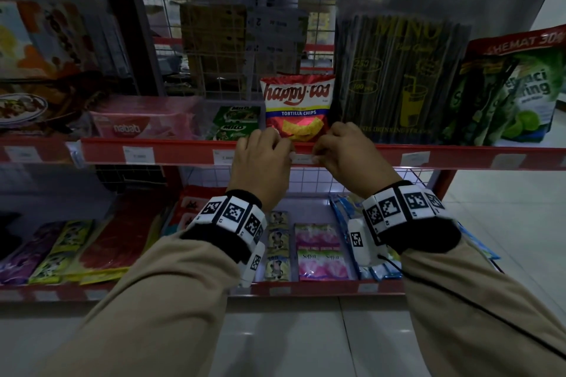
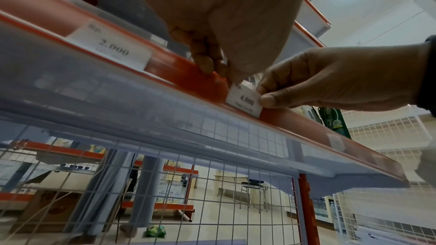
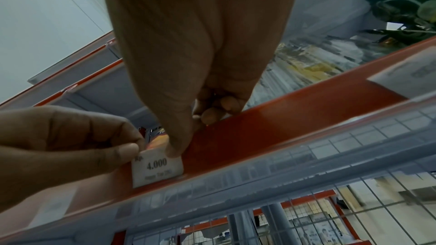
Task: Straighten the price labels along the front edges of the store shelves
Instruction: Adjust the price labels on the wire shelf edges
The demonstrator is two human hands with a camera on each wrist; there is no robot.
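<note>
Your left hand (image 1: 264,155) and your right hand (image 1: 344,151) were both up at the front edge of the middle shelf, each pinching one end of the small white paper price label printed "4.000" (image 3: 157,169). Your left thumb and fingertip gripped its left end, and your right thumb pressed on its upper right corner with the other fingers curled behind the rail. That label sat in the red plastic price rail (image 1: 171,154), directly below the red bag of tortilla chips (image 1: 296,107). From the wrist views its bottom edge seemed not quite parallel to the rail's lip, so you were probably mid-way through squaring this one label.

The next move probably called for a light, even push from both thumbs to seat its lower edge in the channel, without creasing the paper.

Further along the rail, the white "2.000" label (image 2: 111,46) lay to the left, and another white label (image 1: 415,158) to the right looked tilted, a likely candidate after this one.
</note>
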